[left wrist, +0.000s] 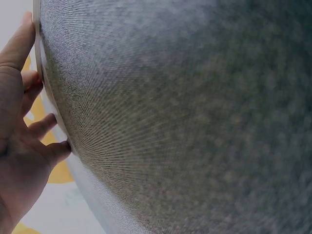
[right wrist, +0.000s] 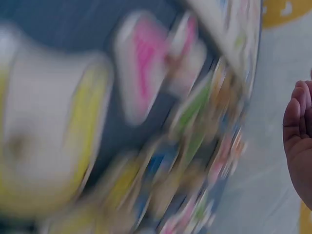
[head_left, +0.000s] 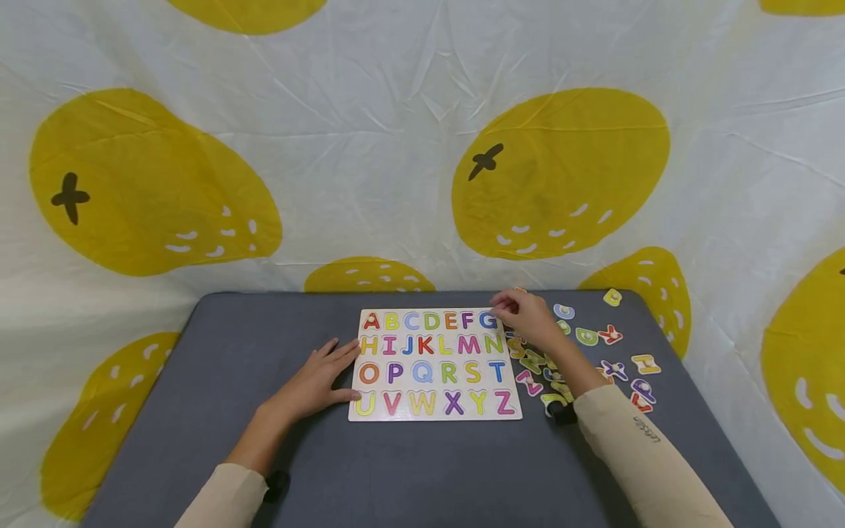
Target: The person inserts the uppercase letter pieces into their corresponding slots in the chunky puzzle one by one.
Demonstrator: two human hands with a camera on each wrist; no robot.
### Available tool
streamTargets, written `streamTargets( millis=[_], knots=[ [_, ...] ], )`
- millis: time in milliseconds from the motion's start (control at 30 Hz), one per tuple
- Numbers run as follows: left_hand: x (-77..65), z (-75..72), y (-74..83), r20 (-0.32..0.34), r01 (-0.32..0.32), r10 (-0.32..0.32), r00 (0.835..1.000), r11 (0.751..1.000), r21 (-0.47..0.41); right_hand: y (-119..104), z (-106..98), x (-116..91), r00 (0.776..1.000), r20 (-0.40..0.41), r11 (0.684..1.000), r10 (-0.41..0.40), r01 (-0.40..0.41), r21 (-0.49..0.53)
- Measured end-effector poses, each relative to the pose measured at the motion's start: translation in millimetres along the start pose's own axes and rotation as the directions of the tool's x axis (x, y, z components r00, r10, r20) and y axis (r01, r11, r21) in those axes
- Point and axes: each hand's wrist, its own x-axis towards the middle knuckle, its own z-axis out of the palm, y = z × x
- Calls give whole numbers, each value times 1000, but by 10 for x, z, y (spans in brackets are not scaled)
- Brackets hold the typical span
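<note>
A pale alphabet puzzle board (head_left: pixel 435 421) lies flat on the dark grey table, with rows of coloured letters from A to Z. My left hand (head_left: pixel 321 380) rests at its left edge, fingers spread and the thumb near the letter U; in the left wrist view the fingertips (left wrist: pixel 61 147) touch the board's side. Over the board's top right corner, beside the letter G (head_left: pixel 488 320), hovers my right hand (head_left: pixel 527 317) with bent fingers. Whether a piece sits between its fingertips cannot be seen. The right wrist view catches only part of this hand (right wrist: pixel 300 141), at the edge.
Loose letter pieces are heaped right of the board, among them a pink one (head_left: pixel 529 382). Others lie scattered farther right, such as a yellow H (head_left: pixel 645 364) and a green D (head_left: pixel 587 336). A white cloth (head_left: pixel 370 147) with yellow fruit prints hangs behind the table.
</note>
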Motion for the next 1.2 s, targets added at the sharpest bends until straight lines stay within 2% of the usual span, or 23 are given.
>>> streamTargets(
  millis=[333,567,800,867,1033,1200],
  knots=[
    [-12,2,-6,8,14,-14,1000,1000,-13,772,-686,-283,982,-168,990,87,-105,-97],
    [-16,17,-18,4,20,-20,1000,1000,-15,1131,-1047,-366,955,-184,963,234,-254,-92],
    [-15,16,-37,6,22,-22,1000,1000,-16,1432,-1179,-320,930,-188,938,317,-336,-80],
    [-16,17,-45,8,24,-24,1000,1000,-8,1477,-1206,-315,930,-172,934,324,-343,-97],
    [-3,15,-39,14,31,-31,999,999,-8,1577,-1265,-318,950,-102,934,296,-310,-176],
    [10,-2,-18,15,31,-31,999,999,-21,1630,-1258,-290,935,-91,910,342,-354,-215]
  ],
)
